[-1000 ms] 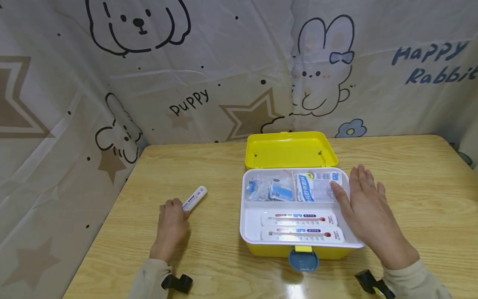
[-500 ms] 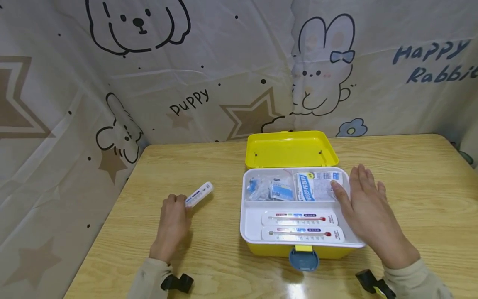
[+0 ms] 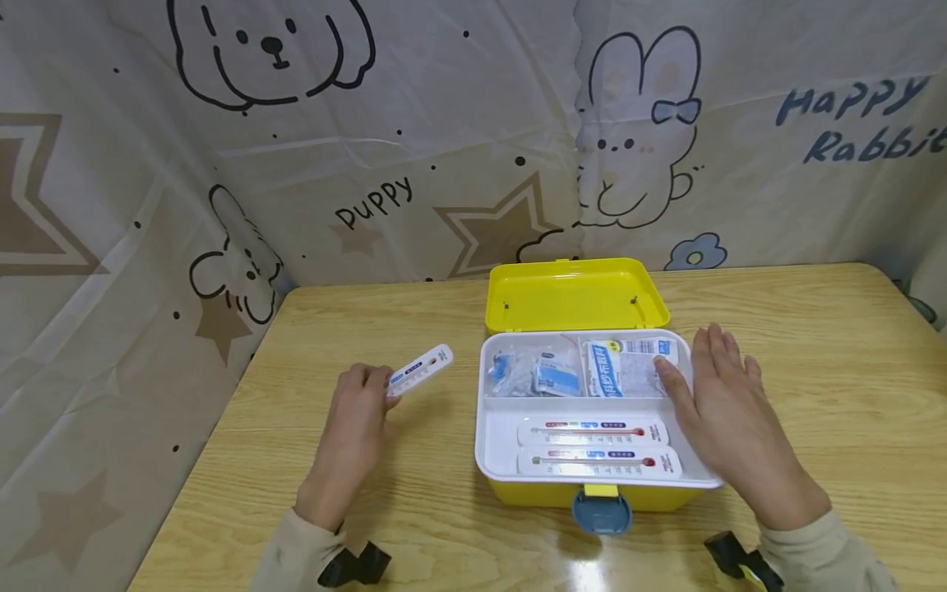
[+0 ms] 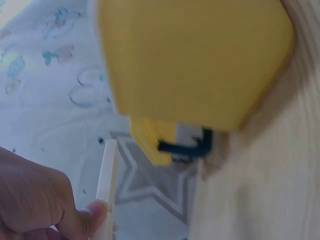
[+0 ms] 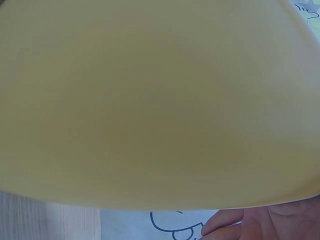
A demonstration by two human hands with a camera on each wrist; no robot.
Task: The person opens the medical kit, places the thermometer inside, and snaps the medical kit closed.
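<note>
My left hand [image 3: 353, 436] pinches a white thermometer [image 3: 423, 368] by its near end, left of the yellow medicine box [image 3: 510, 493]. In the left wrist view the thermometer [image 4: 106, 172] shows edge-on, the thumb against it. My right hand [image 3: 728, 423] lies along the box's right side with straight fingers, its thumb over the rim of the white tray [image 3: 484, 436]. Two similar thermometers, an upper one [image 3: 592, 432] and a lower one [image 3: 599, 463], lie side by side in the tray's front compartment.
Behind them, the tray holds a bag of small packs [image 3: 547, 376] and a gauze packet [image 3: 625, 370]. The yellow lid [image 3: 577, 296] stands tipped back, and a blue latch [image 3: 602, 511] hangs in front. A patterned curtain [image 3: 459, 99] borders the wooden table [image 3: 414, 510].
My left hand has lifted the thermometer off the table and carried it right toward the box, turning it slightly flatter. My right hand has stayed in place at the box.
</note>
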